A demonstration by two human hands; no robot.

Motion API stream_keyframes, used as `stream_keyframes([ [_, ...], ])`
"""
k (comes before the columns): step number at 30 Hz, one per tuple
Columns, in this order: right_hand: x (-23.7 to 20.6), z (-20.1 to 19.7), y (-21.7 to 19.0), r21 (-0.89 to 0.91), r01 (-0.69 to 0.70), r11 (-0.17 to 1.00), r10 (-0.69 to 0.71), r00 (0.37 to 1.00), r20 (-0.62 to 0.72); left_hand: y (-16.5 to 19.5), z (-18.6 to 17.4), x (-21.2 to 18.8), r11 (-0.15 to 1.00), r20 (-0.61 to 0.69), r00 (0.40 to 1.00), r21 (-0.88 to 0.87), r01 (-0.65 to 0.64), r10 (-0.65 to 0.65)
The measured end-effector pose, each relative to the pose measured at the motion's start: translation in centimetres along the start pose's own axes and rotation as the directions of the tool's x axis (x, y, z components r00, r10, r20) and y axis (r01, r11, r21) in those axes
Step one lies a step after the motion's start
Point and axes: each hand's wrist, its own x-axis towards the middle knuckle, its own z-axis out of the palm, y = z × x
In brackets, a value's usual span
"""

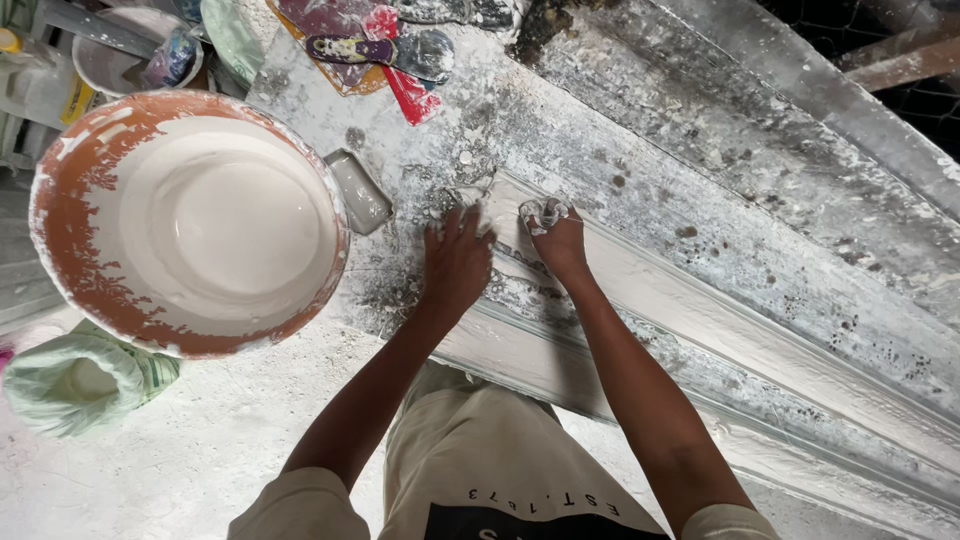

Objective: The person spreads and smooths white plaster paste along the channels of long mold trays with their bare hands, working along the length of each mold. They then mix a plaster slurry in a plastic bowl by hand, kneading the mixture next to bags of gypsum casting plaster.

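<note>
A long white plaster moulding lies on a plaster-spattered workbench, running from the centre toward the lower right. My left hand rests flat, fingers spread, on the near end of the moulding. My right hand is closed around a small crumpled white wad, pressed against the moulding's top end. Both hands sit side by side, a few centimetres apart.
A large orange basin of white liquid plaster stands at the left. A small grey trowel-like scoop lies beside it. Putty knives and red scraps sit at the bench's far end. A pale green sack is on the floor.
</note>
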Motion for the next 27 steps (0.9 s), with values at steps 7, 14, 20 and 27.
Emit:
stream_keyframes([
  [7,-1.5,-1.7,3.4,0.017,-0.003,1.000,0.003,1.000,0.022,-0.4,0.9,3.1,0.985,-0.001,0.988,0.079,-0.151,0.152],
  [14,-5.1,-6.6,11.7,-0.103,-0.120,0.987,0.135,0.979,0.154,-0.7,0.6,2.5,0.990,0.116,0.984,0.030,-0.141,0.136],
  [20,-9.5,-10.8,16.1,-0.153,0.081,0.985,-0.082,0.997,0.000,8.6,2.4,2.6,0.964,0.248,0.931,-0.077,-0.256,0.267],
  [27,-9.6,-9.6,12.2,-0.344,0.247,0.906,-0.224,0.969,0.107,4.0,1.8,2.9,0.989,0.155,0.983,-0.119,-0.083,0.101],
])
